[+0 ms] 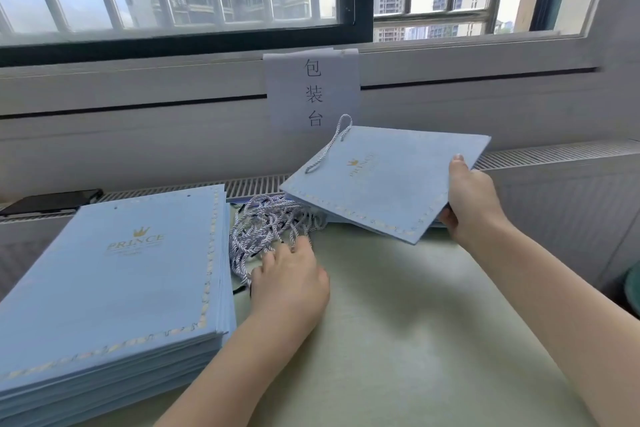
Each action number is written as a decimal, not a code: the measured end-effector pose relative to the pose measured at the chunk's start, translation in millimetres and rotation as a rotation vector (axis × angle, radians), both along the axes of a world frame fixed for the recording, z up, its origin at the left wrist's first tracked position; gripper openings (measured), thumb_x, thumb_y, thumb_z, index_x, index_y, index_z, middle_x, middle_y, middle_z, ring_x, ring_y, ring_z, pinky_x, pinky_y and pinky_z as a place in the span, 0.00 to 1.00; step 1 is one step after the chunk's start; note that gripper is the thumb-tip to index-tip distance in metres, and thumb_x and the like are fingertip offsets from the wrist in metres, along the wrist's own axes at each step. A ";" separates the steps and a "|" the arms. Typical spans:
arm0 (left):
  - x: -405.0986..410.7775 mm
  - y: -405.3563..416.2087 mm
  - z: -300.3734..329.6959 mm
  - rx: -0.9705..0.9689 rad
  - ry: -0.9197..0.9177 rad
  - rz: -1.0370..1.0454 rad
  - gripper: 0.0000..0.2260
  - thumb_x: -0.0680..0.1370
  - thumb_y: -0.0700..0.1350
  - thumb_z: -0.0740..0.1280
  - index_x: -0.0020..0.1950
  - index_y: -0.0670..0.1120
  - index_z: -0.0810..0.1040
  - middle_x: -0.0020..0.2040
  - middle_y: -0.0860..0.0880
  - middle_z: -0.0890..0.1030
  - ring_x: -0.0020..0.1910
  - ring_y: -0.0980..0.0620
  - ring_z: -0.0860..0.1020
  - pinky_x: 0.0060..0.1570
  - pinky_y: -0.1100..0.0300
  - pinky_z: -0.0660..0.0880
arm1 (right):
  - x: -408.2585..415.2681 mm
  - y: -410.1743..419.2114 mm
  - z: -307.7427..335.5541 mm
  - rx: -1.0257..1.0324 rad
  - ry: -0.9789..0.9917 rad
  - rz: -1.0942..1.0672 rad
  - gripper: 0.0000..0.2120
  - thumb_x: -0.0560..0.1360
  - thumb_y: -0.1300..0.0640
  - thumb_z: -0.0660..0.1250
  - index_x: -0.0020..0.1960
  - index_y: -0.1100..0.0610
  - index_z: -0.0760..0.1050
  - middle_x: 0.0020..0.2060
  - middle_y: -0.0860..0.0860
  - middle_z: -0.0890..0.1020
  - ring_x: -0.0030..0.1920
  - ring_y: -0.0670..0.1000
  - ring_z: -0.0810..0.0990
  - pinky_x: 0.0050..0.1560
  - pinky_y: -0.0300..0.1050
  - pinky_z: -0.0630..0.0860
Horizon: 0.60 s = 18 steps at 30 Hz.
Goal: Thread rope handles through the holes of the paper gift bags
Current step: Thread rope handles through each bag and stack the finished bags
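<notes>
A thick stack of flat light-blue paper gift bags [114, 288] with gold crown print lies at the left of the table. A tangle of white-and-blue rope handles [266, 222] lies in the middle behind my left hand [289, 282], whose spread fingers rest on the ropes. My right hand [472, 198] grips the right edge of one flat blue bag [384, 180], held tilted above the table at the back right. That bag has a rope handle [330, 146] threaded at its top edge.
The pale green table top [415, 340] stretches in front. A white paper sign [311, 90] hangs on the wall under the window. A dark phone [48, 201] lies on the vent ledge at the far left. More blue bags lie under the held one.
</notes>
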State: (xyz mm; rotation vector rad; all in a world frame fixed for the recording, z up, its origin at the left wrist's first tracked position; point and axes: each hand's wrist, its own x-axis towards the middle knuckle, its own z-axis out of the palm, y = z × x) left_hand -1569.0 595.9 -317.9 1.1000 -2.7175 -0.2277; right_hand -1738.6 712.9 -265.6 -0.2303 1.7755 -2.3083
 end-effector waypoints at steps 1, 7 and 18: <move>0.0 -1.2 -0.5 0.004 -0.008 0.004 0.16 0.80 0.48 0.55 0.67 0.47 0.63 0.65 0.45 0.70 0.66 0.45 0.66 0.63 0.52 0.63 | -1.2 0.0 -2.6 -0.039 -0.060 -0.006 0.13 0.82 0.48 0.54 0.49 0.56 0.72 0.41 0.48 0.80 0.37 0.47 0.79 0.28 0.36 0.77; 1.5 -3.1 0.6 -0.010 -0.024 0.003 0.17 0.80 0.49 0.55 0.68 0.46 0.62 0.66 0.44 0.69 0.66 0.44 0.65 0.63 0.52 0.63 | -8.8 0.9 -5.2 -0.354 -0.319 0.032 0.12 0.82 0.52 0.56 0.46 0.58 0.72 0.43 0.51 0.80 0.38 0.49 0.79 0.24 0.34 0.74; 2.3 -3.5 0.3 -0.006 0.046 -0.004 0.15 0.81 0.46 0.55 0.67 0.46 0.62 0.64 0.45 0.69 0.64 0.45 0.67 0.59 0.53 0.66 | -6.2 -9.2 -17.1 -0.215 -0.469 0.288 0.06 0.80 0.69 0.55 0.53 0.67 0.69 0.44 0.60 0.75 0.49 0.57 0.79 0.30 0.46 0.81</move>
